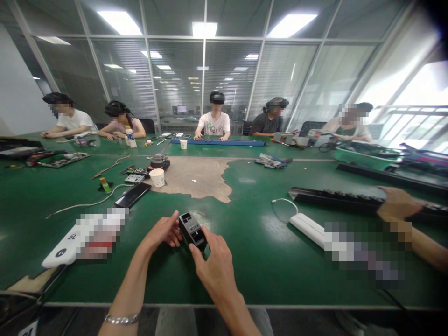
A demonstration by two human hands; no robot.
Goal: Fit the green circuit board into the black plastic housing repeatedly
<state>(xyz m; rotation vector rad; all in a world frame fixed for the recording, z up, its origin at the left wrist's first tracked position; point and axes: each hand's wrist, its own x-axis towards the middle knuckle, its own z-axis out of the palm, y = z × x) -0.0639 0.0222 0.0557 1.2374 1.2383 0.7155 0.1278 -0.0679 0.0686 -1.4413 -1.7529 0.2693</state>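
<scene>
A small black box (192, 228) with a grey top face and several cut-out slots is tilted just above or on the green table in front of me. My right hand (215, 256) grips its near right end, thumb on the near side and fingers along the right edge. Beside the box's left side is my left hand (168, 232), thumb raised and fingers loosely apart; whether it touches the box I cannot tell. A metal bracelet (122, 319) circles my left wrist.
Left lie a black phone (133, 195), a white cable and a white case (65, 247). A paper cup (157, 178) stands ahead. At right are a white power bank (308, 228), a long black bar (336, 198) and another person's hand (399, 204). Several people sit opposite.
</scene>
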